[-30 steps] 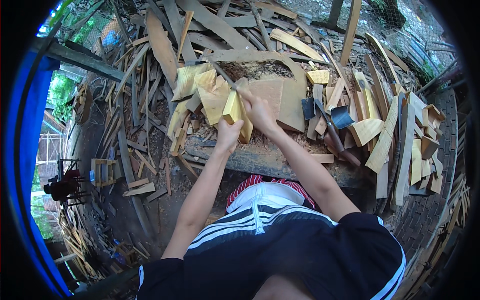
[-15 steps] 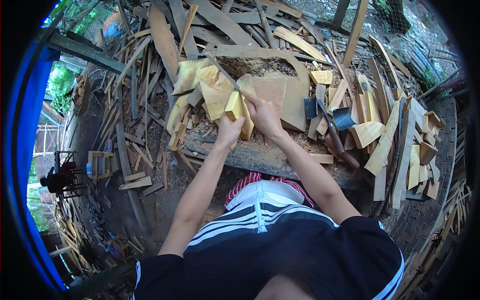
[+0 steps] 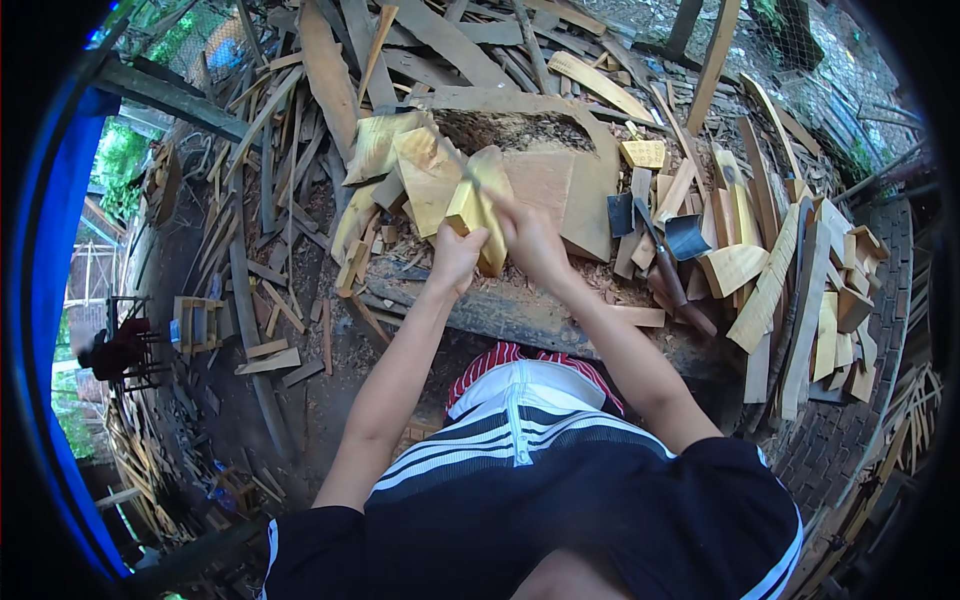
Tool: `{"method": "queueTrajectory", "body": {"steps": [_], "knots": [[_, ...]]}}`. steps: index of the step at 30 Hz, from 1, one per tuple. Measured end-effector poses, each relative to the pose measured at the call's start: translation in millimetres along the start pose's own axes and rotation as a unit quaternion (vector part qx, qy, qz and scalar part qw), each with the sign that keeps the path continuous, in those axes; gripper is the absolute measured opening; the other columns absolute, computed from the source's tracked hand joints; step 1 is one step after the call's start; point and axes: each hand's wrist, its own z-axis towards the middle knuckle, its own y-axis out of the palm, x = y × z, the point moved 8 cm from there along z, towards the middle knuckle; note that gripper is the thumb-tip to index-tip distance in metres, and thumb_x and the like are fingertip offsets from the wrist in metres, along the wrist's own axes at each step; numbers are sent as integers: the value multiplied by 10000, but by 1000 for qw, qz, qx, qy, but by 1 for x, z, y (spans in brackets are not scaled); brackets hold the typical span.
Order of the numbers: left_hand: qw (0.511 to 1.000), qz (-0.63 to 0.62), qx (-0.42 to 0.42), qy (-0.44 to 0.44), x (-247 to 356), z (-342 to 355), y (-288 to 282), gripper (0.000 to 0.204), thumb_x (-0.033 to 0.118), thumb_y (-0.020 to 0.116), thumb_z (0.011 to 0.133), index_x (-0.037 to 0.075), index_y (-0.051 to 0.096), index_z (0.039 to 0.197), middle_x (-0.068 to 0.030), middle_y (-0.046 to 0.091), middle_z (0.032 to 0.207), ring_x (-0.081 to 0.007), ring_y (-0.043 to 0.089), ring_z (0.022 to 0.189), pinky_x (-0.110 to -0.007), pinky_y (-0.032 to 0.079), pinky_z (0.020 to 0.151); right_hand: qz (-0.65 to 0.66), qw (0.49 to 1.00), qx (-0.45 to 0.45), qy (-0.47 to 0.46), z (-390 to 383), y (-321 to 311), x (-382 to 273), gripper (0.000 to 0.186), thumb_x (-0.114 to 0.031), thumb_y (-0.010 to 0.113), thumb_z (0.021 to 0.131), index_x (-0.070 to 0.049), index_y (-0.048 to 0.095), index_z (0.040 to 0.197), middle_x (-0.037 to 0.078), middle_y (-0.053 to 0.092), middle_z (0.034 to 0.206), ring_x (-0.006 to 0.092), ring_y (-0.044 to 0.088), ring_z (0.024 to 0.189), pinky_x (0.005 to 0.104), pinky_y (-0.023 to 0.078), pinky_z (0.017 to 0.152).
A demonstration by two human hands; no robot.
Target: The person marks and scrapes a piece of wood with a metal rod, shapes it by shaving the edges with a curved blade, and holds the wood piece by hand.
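My left hand (image 3: 459,260) is closed around the near end of a yellow wood block (image 3: 464,207), thumb on its side. The block is tilted, its far end among other yellow pieces. My right hand (image 3: 532,240) is closed on the near end of a long, narrow, flat metal tool (image 3: 452,155), which lies across the block's far end and points to the far left. Motion smears the tool, so I cannot tell whether it is a file or a blade. Beyond both hands stands a big hollowed wood block (image 3: 597,190). A broad yellow slab (image 3: 424,170) leans beside the tool.
On the right lie a dark curved adze-like blade (image 3: 688,238), a wooden-handled tool (image 3: 670,277) and several cut blocks (image 3: 733,268). A thick beam (image 3: 500,312) runs along the near side. Scrap boards (image 3: 440,42) pile up behind; a small wooden crate (image 3: 198,325) stands at left.
My right hand and the metal tool have shifted slightly toward the near right, and the tool is now blurred. My left hand keeps its grip on the block, nearly still.
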Motion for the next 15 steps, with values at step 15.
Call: {"method": "queueTrajectory", "body": {"steps": [15], "knots": [[996,-32,-33,-70,-5,-3,-1,478,-25,621,827,-55,487,1284,-117,612,1140,-187,615,999,-310,501,851,8,995,-17,95,61,15,67,357,-267,484,955,-241,613,1287,221,675,1040,409,645,982,483,508,869]]}}
